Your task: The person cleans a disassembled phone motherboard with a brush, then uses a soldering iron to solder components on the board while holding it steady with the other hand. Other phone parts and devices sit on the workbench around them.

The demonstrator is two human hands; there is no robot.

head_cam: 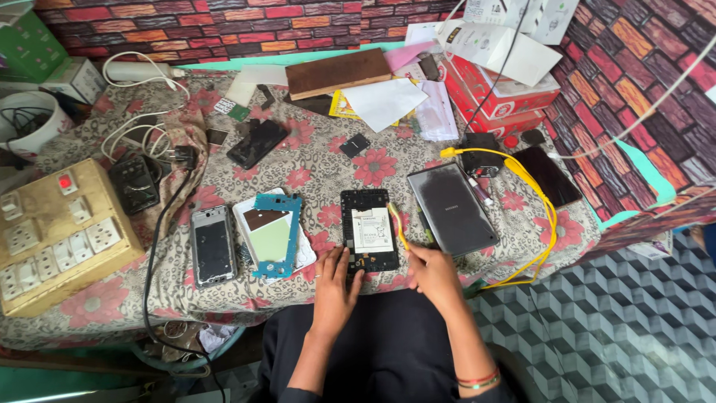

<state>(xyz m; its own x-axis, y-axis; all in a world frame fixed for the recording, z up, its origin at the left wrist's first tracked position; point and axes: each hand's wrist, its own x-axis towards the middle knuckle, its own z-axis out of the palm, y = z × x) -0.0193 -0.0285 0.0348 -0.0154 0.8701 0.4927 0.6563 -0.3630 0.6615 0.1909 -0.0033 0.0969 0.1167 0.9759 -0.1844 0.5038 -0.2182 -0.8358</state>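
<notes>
An opened small tablet (368, 227) lies face down on the flowered cloth, its white battery showing. My left hand (335, 287) rests at its lower left corner, fingers spread and touching the frame. My right hand (432, 275) sits just right of the tablet, fingers pinched on a thin yellow strip (400, 226) that curves up along the tablet's right edge. A grey back cover (452, 208) lies right of my right hand.
A blue-framed board (273, 235) and a phone frame (212, 245) lie to the left. A yellow cable (543, 216) loops at the right. A switchboard (56, 235) sits far left. Red boxes (500, 97), papers and a wooden block (339, 72) stand behind.
</notes>
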